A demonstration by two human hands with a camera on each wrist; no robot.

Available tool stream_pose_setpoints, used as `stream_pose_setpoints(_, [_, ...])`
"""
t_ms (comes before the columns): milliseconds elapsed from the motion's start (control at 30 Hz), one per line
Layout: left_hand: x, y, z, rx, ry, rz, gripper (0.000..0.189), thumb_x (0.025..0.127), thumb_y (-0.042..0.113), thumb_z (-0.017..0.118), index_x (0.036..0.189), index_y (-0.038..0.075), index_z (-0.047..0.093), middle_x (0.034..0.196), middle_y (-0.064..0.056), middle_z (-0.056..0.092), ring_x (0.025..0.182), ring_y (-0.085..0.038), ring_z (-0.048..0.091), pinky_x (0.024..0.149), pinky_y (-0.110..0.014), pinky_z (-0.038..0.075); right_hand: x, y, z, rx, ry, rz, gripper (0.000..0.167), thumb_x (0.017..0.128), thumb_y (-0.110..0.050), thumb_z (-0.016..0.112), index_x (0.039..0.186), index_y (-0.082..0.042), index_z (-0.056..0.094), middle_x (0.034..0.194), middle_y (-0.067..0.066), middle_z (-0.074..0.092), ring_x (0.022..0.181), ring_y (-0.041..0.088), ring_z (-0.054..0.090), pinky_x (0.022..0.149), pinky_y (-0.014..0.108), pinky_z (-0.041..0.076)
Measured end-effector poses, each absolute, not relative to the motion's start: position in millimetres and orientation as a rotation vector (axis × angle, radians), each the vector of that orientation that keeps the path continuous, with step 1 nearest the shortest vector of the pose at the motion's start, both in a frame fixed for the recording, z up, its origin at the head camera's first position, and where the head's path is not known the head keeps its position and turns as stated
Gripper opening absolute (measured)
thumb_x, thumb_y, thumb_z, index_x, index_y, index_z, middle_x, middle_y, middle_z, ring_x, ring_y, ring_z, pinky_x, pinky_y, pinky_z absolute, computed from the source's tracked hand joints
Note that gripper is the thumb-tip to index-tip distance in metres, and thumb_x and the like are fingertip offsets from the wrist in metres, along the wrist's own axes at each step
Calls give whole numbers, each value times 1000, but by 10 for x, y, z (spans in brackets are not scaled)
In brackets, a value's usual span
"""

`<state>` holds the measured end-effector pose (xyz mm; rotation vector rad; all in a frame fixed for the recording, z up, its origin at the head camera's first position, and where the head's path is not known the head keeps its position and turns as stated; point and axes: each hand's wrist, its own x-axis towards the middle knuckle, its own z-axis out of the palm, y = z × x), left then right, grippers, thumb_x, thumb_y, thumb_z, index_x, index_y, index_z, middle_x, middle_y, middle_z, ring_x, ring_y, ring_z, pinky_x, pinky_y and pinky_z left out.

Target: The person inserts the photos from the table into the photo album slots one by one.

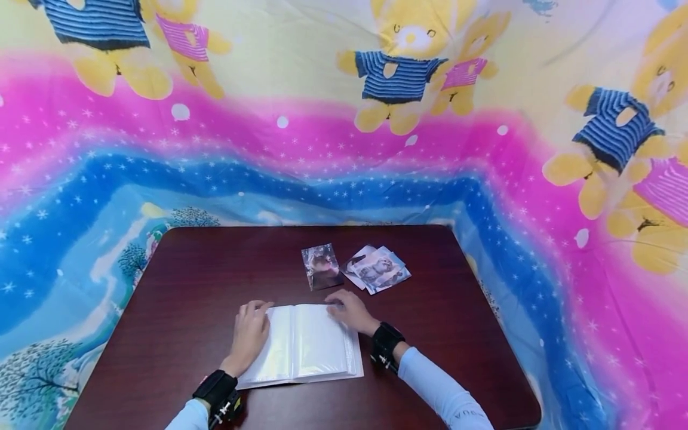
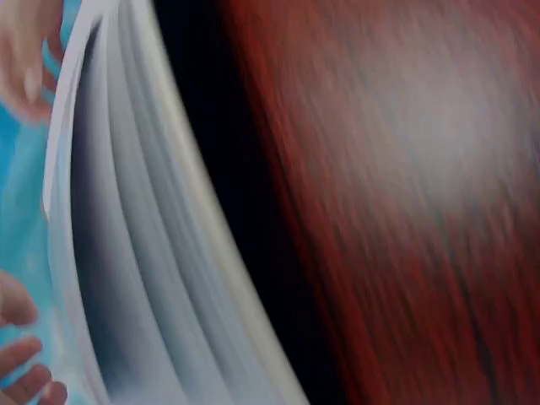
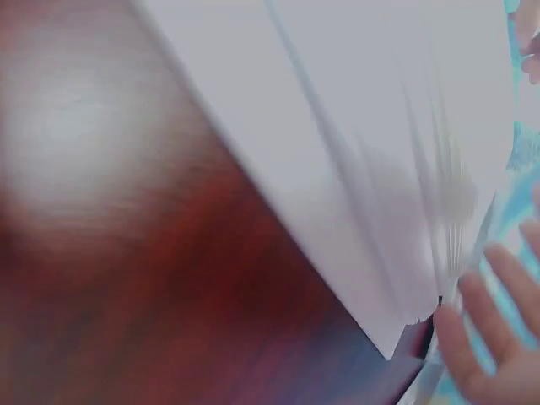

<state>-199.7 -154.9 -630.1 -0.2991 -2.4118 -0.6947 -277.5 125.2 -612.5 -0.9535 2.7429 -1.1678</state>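
Observation:
An open photo album [image 1: 322, 346] with white pages and clear plastic sleeves lies on the dark wood table. Along the left page's upper outer edge rests my left hand [image 1: 249, 331], its fingers loosely bent. My right hand [image 1: 352, 310] is at the top right corner of the album, fingers reaching over the page. From the left wrist, the album's layered page edges [image 2: 126, 211] stand fanned beside my fingers [image 2: 25, 380]. Fanned leaves [image 3: 363, 169] also show in the right wrist view, where my right fingers [image 3: 489, 321] spread relaxed at their end.
Beyond the album lie a dark printed picture [image 1: 322, 267] with another beneath it, and an overlapping pile of lighter pictures [image 1: 378, 269] to its right. A cartoon-bear curtain [image 1: 269, 161] hangs round the back and sides of the table [image 1: 215, 269].

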Motion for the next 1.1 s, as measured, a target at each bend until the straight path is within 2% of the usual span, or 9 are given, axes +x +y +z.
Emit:
stream_pose_setpoints(167, [-1963,-1255,-6271,-563,-2354,-692,27,82,2,66,109,-4,68,107,-19,63,100,-38,59,79,-53,47,-3026,1235,-6167,-507,2910,-1354,16,86,0,70,102,0,71,91,11,66,80,24,63,72,33,51])
stream_pose_setpoints(267, [-1901,-1112,-6274,-646,-2364,-684,30,84,8,66,112,-3,67,111,-19,63,106,-38,59,85,-54,46,-3152,1224,-6212,-283,2975,-1389,19,84,2,71,102,4,69,89,13,67,81,29,64,74,40,51])
stream_pose_setpoints(433, [-1824,-975,-6294,-729,-2407,-659,35,84,14,68,115,-1,66,120,-23,62,117,-43,55,97,-58,42,-3306,1136,-6233,-114,3082,-1118,26,87,-13,74,102,6,65,86,16,63,83,34,61,75,46,49])
stream_pose_setpoints(633, [-1783,-882,-6304,-775,-2470,-600,37,88,22,68,118,0,66,129,-23,60,125,-44,51,102,-61,38,-3406,915,-6238,156,3148,-680,53,83,-34,80,110,7,62,101,25,64,98,40,61,84,49,50])
stream_pose_setpoints(867, [-1748,-835,-6346,-805,-2489,-578,35,89,21,67,117,0,67,130,-24,59,127,-43,50,104,-60,36,-3460,814,-6273,384,3066,-751,65,73,-25,87,120,9,57,110,30,64,112,44,55,95,51,45])
stream_pose_setpoints(967, [-1758,-843,-6360,-814,-2496,-565,35,89,20,68,117,0,67,130,-24,59,128,-42,49,106,-59,35,-3459,814,-6255,330,3057,-837,54,74,-21,85,114,9,62,105,28,66,108,45,57,94,52,45])
stream_pose_setpoints(1100, [-1771,-855,-6377,-838,-2501,-557,36,87,18,70,117,-2,67,130,-25,58,127,-43,50,105,-58,37,-3441,836,-6248,166,3070,-1056,27,76,-13,83,95,2,72,91,18,70,95,41,61,87,49,47])
